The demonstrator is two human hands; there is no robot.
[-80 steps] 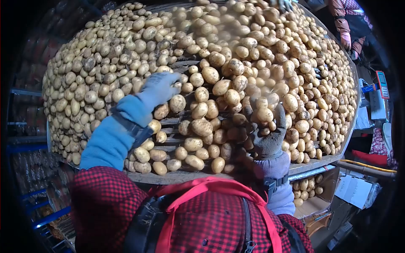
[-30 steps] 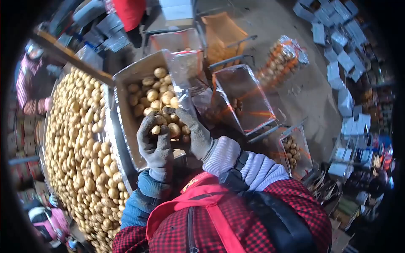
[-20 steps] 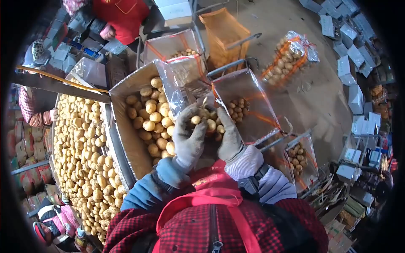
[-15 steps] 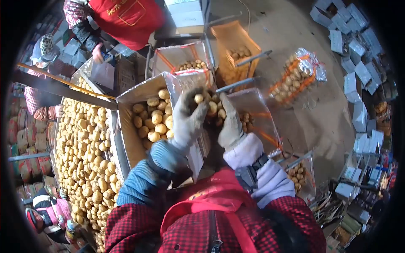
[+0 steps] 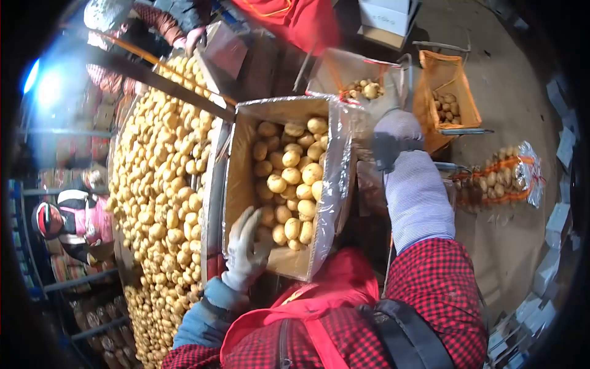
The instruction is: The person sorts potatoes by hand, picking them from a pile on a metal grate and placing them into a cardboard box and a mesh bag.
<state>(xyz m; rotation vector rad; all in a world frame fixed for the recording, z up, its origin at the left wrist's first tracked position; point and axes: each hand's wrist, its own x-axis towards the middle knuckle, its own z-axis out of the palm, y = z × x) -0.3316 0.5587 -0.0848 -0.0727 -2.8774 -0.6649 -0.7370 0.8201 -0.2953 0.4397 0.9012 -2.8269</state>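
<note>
My left hand (image 5: 247,249), in a grey-white work glove, is at the near left edge of a foil-lined cardboard box (image 5: 241,166). Its fingers are spread, with nothing held in them. Inside the box lie several layers of large potatoes (image 5: 291,176). My right hand (image 5: 386,103), also gloved, reaches forward over a plastic-lined bag (image 5: 332,69) beyond the box. Small potatoes (image 5: 365,90) lie in that bag, close to the right fingertips. Blur hides how the right fingers are set and whether they grip anything.
A sloping bed of loose potatoes (image 5: 165,209) runs along the left, under a metal bar (image 5: 153,83). Orange mesh bag (image 5: 430,92) and filled potato sack (image 5: 498,178) stand right. Co-workers' hands (image 5: 193,40) are at the far end, near a red apron (image 5: 292,21).
Both hands were together over the bags, holding small potatoes. Now they are apart: the left has moved to the box's near edge, the right forward to the far bag. The view has turned leftward.
</note>
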